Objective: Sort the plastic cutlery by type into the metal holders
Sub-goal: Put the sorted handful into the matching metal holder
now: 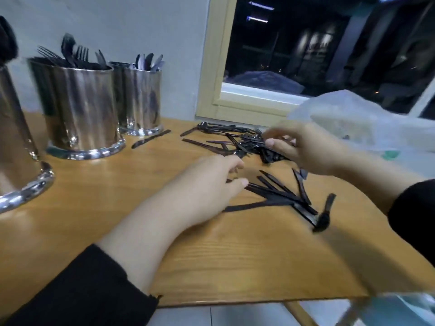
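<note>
Most of the black plastic cutlery [244, 142] is not sorted yet: one tangled heap lies on the wooden table [235, 262] near the window [329, 50], and a smaller bunch of knives [280, 196] lies closer to you. Your right hand [306, 149] is curled over the heap, but blur hides whether it grips a piece, and your left hand [211, 184] lies relaxed beside the knives. The fork holder [82, 114] and the knife holder [141, 100] at the left are already partly filled, while one knife [150, 138] lies alone near them.
</note>
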`<control>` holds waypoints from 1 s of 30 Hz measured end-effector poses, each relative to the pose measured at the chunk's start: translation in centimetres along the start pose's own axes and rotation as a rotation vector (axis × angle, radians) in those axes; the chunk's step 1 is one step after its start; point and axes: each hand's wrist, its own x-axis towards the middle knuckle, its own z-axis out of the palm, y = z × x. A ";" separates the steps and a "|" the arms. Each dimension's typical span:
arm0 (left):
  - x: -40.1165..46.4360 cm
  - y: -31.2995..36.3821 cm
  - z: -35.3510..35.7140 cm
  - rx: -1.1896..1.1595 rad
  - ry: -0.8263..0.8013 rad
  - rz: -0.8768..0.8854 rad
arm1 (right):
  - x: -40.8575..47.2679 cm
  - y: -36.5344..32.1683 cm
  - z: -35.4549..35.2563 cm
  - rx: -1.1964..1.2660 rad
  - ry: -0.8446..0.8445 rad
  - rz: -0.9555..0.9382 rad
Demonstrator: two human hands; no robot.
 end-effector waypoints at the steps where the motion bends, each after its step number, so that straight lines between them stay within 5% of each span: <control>1: 0.0 0.8 1.0 0.080 -0.066 0.036 | -2.0 1.3 0.2 -0.013 -0.008 0.015; 5: -0.3 3.2 4.1 0.308 -0.240 0.065 | -9.1 5.4 1.0 -0.012 -0.032 0.126; 9: -0.3 3.9 6.4 0.439 -0.220 0.083 | -13.5 8.3 2.0 -0.017 -0.108 0.129; 19: 1.5 4.7 6.5 0.371 -0.085 -0.003 | -12.6 10.1 2.4 0.031 -0.226 0.056; 30: 2.0 4.3 6.1 0.276 -0.272 -0.214 | -11.3 9.3 -0.1 0.008 -0.554 0.163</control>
